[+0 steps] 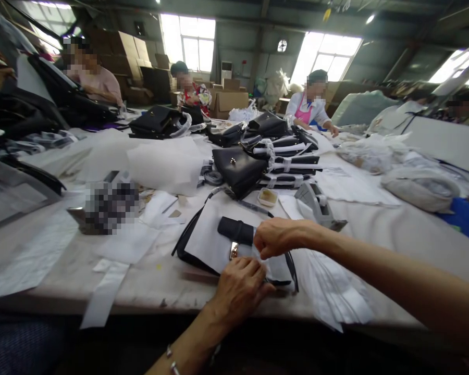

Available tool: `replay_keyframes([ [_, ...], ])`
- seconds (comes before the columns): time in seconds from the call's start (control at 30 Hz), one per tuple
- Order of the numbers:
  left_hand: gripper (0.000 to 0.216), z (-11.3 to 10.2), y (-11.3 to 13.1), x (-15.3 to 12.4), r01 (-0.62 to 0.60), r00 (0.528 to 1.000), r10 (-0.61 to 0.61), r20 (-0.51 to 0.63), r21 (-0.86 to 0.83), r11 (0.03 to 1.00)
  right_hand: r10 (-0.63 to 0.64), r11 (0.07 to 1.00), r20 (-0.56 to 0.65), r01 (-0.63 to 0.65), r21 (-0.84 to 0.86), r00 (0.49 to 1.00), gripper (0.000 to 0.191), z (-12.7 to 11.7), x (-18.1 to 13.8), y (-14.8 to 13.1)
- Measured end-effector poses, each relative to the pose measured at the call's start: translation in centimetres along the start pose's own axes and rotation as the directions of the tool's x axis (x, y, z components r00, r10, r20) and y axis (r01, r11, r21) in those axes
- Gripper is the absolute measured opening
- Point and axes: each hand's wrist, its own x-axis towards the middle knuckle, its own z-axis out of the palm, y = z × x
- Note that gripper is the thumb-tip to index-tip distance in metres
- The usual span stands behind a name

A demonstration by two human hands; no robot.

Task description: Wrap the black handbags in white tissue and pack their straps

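In front of me a black handbag (187, 250) lies on the table, with a white paper sheet (203, 229) spread over its face. Across the sheet runs a dark strap tab (229, 227) with a gold clasp (233, 251) below it. My left hand (240, 286) is at the bag's near edge, its fingers pressed together over the sheet and its thumb by the rim. Just above it, my right hand (276, 237) is closed in a fist over the right part of the bag. What its fingers hold, if anything, is hidden.
Several black handbags (240, 166) are heaped beyond the work. A grey tape dispenser (316, 204) and a small yellowish dish (268, 197) stand behind the right arm. White strips (336, 286) lie to the right, paper sheets (164, 161) at left. Co-workers (308, 101) sit across the table.
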Motion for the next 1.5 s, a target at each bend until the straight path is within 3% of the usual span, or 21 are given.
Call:
replay_keyframes([
  [0.13, 0.028, 0.0, -0.1, -0.1, -0.008, 1.000, 0.008, -0.009, -0.012, 1.000, 0.002, 0.997, -0.008, -0.003, -0.079, 1.000, 0.004, 0.5, 2.8, -0.5],
  [0.27, 0.030, 0.0, -0.4, -0.2, -0.035, 0.999, 0.035, 0.020, -0.019, 0.999, 0.024, 1.000, -0.081, -0.025, -0.007, 0.996, 0.032, 2.3, 5.8, 0.4],
  [0.37, 0.030, -0.1, -0.6, -0.2, -0.044, 0.998, 0.045, 0.042, -0.026, 0.999, -0.016, 1.000, -0.094, 0.015, -0.009, 0.995, 0.041, 3.6, 7.3, 1.1],
  [0.53, 0.031, -0.4, -0.6, 0.0, -0.050, 0.996, 0.052, 0.069, -0.035, 0.998, 0.003, 1.000, -0.259, -0.009, -0.023, 0.966, 0.056, 4.4, 8.7, 1.6],
  [0.63, 0.030, -0.3, -0.6, 0.1, -0.050, 0.997, 0.052, 0.055, -0.033, 0.998, -0.053, 0.995, -0.295, 0.024, -0.100, 0.954, 0.057, 3.0, 8.1, 2.8],
  [0.7, 0.030, -0.2, -0.6, 0.0, -0.048, 0.997, 0.050, 0.050, -0.033, 0.998, -0.088, 0.984, -0.321, 0.033, -0.174, 0.943, 0.043, 1.5, 6.9, 4.0],
  [0.8, 0.029, -0.3, -0.5, -0.1, -0.045, 0.998, 0.047, 0.042, -0.038, 0.998, -0.028, 0.980, -0.413, -0.055, -0.189, 0.910, 0.025, 0.3, 4.6, 5.7],
  [0.9, 0.028, -0.4, -0.4, -0.1, -0.037, 0.998, 0.039, 0.049, -0.047, 0.998, 0.069, 0.993, -0.492, -0.107, -0.051, 0.868, 0.029, 1.5, 2.9, 6.5],
  [1.0, 0.027, -0.4, -0.4, 0.0, -0.034, 0.997, 0.036, 0.063, -0.043, 0.998, 0.103, 0.993, -0.480, -0.114, 0.006, 0.871, 0.027, 4.1, 2.3, 6.6],
  [1.07, 0.027, -0.4, -0.4, 0.1, -0.029, 0.997, 0.031, 0.070, -0.035, 0.999, 0.169, 0.981, -0.547, -0.196, 0.010, 0.820, 0.018, 5.3, 2.0, 6.3],
  [1.13, 0.027, -0.4, -0.5, 0.2, -0.023, 0.997, 0.026, 0.067, -0.038, 0.999, 0.251, 0.962, -0.669, -0.259, 0.090, 0.700, 0.012, 5.9, 1.4, 5.3],
  [1.2, 0.026, -0.3, -0.4, 0.2, -0.008, 0.998, 0.011, 0.056, -0.056, 0.998, 0.299, 0.954, -0.750, -0.197, 0.225, 0.590, 0.011, 6.3, 0.5, 3.5],
  [1.23, 0.026, -0.2, -0.4, 0.2, 0.005, 0.999, -0.001, 0.050, -0.070, 0.998, 0.300, 0.951, -0.766, -0.114, 0.287, 0.568, 0.013, 6.8, 0.1, 2.3],
  [1.27, 0.024, -0.1, -0.4, 0.1, 0.022, 0.999, -0.018, 0.042, -0.086, 0.996, 0.292, 0.941, -0.774, -0.025, 0.337, 0.562, 0.015, 7.5, -0.2, 1.1],
  [1.37, 0.019, 0.0, -0.2, 0.1, 0.060, 0.998, -0.062, -0.007, -0.127, 0.990, 0.172, 0.921, -0.770, 0.177, 0.348, 0.615, 0.036, 10.6, -0.4, -1.8],
  [1.5, 0.025, -1.5, -0.2, 0.2, 0.044, 0.998, -0.036, 0.043, -0.186, 0.981, 0.122, 0.920, -0.720, 0.193, 0.340, 0.684, 0.055, 14.5, 0.6, -2.5],
])
